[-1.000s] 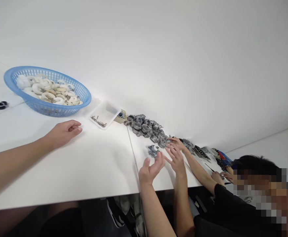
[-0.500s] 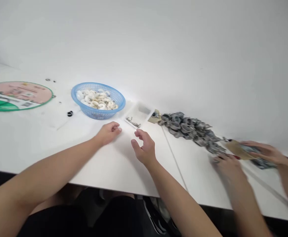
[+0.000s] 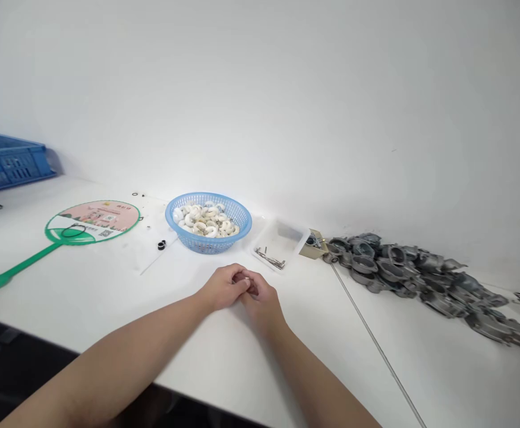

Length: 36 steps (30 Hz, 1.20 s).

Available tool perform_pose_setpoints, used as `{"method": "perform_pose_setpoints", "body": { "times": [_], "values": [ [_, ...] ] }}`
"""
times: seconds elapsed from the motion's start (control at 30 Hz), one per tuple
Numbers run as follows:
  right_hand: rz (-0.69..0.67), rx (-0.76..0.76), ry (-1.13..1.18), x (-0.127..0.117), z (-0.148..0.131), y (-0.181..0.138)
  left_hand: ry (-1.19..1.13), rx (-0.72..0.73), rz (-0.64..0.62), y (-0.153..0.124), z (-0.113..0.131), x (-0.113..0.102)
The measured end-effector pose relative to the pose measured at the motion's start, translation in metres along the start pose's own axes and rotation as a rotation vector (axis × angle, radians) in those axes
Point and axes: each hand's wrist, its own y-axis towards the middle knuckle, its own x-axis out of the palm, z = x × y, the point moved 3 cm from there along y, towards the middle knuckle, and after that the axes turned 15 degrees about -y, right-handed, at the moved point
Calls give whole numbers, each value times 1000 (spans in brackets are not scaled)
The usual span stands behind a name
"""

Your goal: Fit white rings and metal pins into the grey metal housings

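My left hand [image 3: 224, 288] and my right hand [image 3: 263, 297] meet above the white table, fingertips against each other. Both are closed with curled fingers, and no object shows in either; the palms are partly hidden. Beyond them stands a light blue mesh basket [image 3: 208, 246] full of white rings [image 3: 199, 227]. Just past my right hand is a clear plastic tray [image 3: 290, 244] with several thin metal pieces [image 3: 269, 258] along its near side. A small cardboard box [image 3: 312, 252] holding metal parts touches the tray's right side.
Grey metal castings [image 3: 391, 270] lie heaped along the wall at right. A green-handled fan [image 3: 99, 217] lies at left, with small black rings [image 3: 161, 244] near it. A blue crate [image 3: 12, 163] stands at far left. A seam [image 3: 371, 333] crosses the table [image 3: 188, 356].
My hands, apart before with my right hand open, have come together. The view has shifted left and up, bringing in the blue crate; the co-worker's hands at right have left the picture.
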Motion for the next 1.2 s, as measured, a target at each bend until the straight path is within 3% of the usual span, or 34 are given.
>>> {"method": "perform_pose_setpoints", "body": {
  "times": [0.33, 0.87, 1.1, 1.2],
  "values": [
    [-98, -280, -299, -2, -4, -5, 121, -10, -15, -2, 1, 4],
    [-217, -325, -455, 2, 2, 12, 430, 37, -153, 5, 18, 6],
    [-175, -168, -386, -1, 2, 16, 316, -4, -162, 8, 18, 2],
    [-160, -110, -318, -2, 3, 16, 176, -23, -102, 10, 10, -2]
  ]
}}
